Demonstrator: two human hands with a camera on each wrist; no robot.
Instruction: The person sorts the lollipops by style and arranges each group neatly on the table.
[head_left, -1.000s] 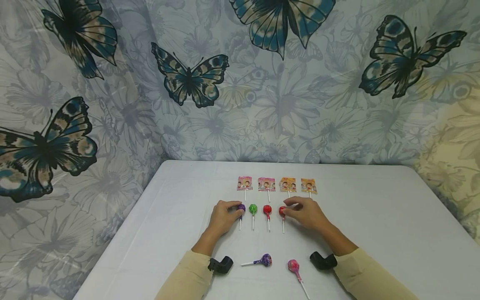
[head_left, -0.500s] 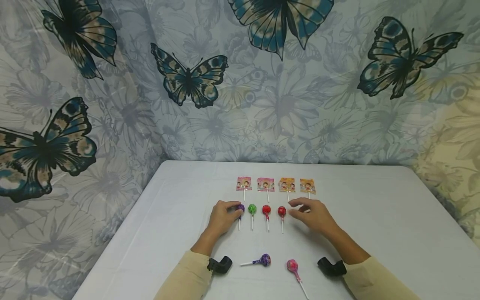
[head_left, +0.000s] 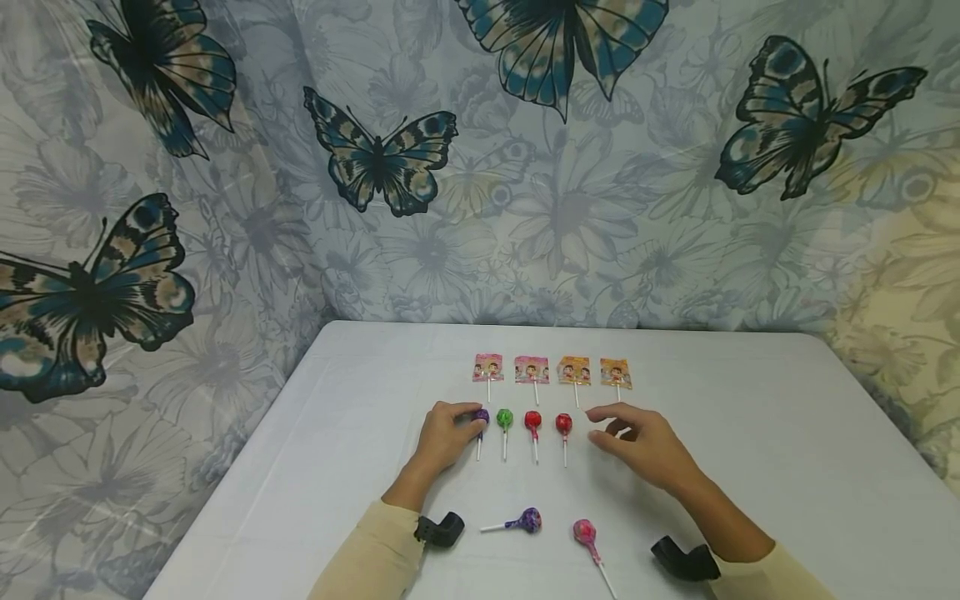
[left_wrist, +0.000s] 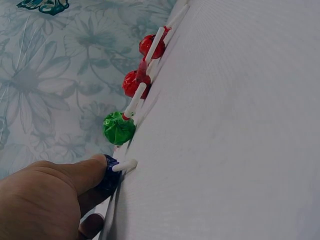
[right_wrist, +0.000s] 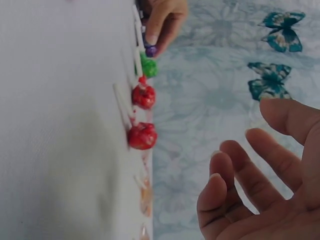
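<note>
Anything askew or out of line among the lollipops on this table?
Yes: the two nearest ones. The purple lollipop lies sideways and the pink lollipop slants, while the four round ones in the middle row and the four flat packets behind lie straight.

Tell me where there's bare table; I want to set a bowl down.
The white table is bare right of the right hand and left of the left hand. The middle is crowded: four flat wrapped lollipops, four round ones, two more near.
</note>
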